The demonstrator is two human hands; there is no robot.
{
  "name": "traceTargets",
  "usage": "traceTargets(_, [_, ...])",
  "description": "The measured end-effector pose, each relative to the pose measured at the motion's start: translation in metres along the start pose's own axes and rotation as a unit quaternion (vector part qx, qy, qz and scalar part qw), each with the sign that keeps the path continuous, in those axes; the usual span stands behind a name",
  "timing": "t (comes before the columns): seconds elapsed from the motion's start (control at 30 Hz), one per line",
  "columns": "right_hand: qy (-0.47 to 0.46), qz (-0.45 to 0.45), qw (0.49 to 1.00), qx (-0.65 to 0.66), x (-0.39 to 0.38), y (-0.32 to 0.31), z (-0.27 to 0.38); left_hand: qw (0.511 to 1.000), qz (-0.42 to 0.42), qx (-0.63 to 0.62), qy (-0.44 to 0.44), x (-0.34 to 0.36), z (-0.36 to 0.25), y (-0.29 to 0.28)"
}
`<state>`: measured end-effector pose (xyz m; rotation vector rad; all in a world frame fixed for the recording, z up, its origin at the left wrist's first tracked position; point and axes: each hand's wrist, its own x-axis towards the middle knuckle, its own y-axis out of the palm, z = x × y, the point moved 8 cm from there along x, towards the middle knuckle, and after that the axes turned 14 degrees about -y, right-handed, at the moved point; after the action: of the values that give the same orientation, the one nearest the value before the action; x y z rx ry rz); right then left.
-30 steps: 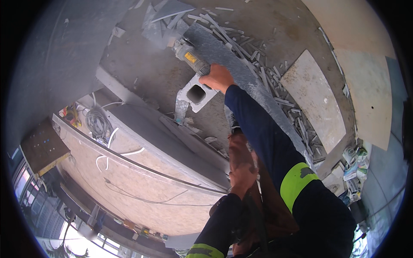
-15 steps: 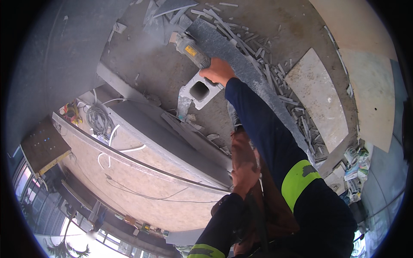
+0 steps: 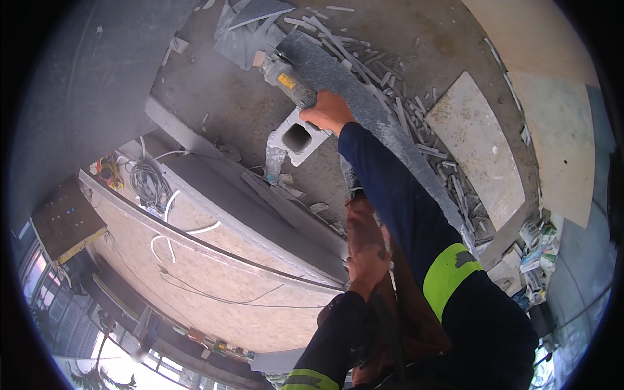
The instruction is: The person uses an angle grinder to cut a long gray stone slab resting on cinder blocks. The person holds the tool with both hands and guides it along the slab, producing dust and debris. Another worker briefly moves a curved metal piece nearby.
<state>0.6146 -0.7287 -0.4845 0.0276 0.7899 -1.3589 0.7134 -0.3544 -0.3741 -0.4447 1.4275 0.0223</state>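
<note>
My right hand (image 3: 329,112) is wrapped around the rear of a dusty grey angle grinder (image 3: 285,80) with a yellow label. The grinder's head lies at the left edge of a long dark stone slab (image 3: 383,123), near its far end; its disc is hard to make out. Pale dust hangs in the air left of the tool. Just below my right hand is a hollow concrete block (image 3: 307,149) with a square opening. My left hand (image 3: 368,267) lies on my brown-trousered leg (image 3: 365,224) with nothing visible in it.
Narrow stone offcuts (image 3: 406,120) litter the floor along the slab's right side. A pale stone panel (image 3: 478,149) lies beyond them. Stone pieces (image 3: 244,39) lie past the grinder. At left are a coiled grey cable (image 3: 149,181) and a long board (image 3: 214,260).
The whole view has shifted slightly. My right hand and the grinder stay at the slab's edge, with dust still in the air. My left hand remains on my leg.
</note>
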Motion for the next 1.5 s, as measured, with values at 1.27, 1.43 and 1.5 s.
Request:
traceTargets(1.27, [-0.022, 0.000, 1.000, 0.004, 0.010, 0.003, -0.010, 1.000, 0.006, 0.011, 0.006, 0.002, -0.002, 0.010])
traceTargets(1.43, [-0.015, 0.007, 1.000, 0.003, 0.000, 0.003, -0.011, 1.000, -0.010, 0.015, 0.008, 0.000, -0.002, 0.013])
traceTargets(1.5, [-0.009, 0.014, 1.000, 0.000, -0.004, 0.002, -0.012, 0.999, -0.028, 0.021, 0.012, -0.001, -0.001, 0.016])
